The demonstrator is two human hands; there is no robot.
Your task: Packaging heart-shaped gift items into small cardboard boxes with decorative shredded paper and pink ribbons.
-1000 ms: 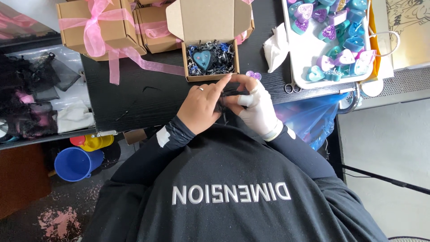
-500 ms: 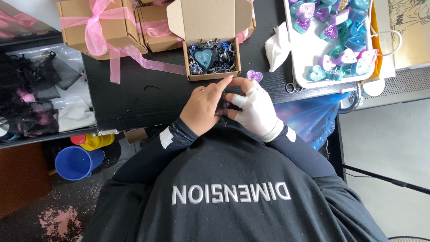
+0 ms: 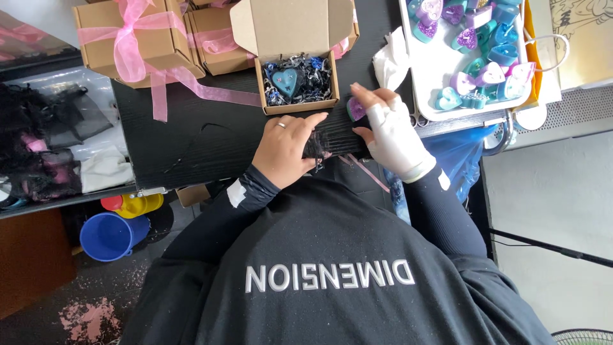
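— Head view: what do the hands hold?
— The left hand (image 3: 285, 148) pinches a black mesh pouch (image 3: 332, 142) at the black table (image 3: 211, 137) edge; the right hand (image 3: 391, 131) (white-wrapped) grips a purple heart piece (image 3: 355, 108).
— Nearby?
— An open cardboard box (image 3: 297, 80) just beyond; a white tray (image 3: 440, 64) of hearts to the right.

1. An open box (image 3: 297, 83) sits on the surface (image 3: 211, 137), beyond both hands.
2. Ribboned boxes (image 3: 134, 38) stand left of it.
3. A tray (image 3: 440, 70) lies right.
4. A bucket (image 3: 112, 236) rests on the floor.
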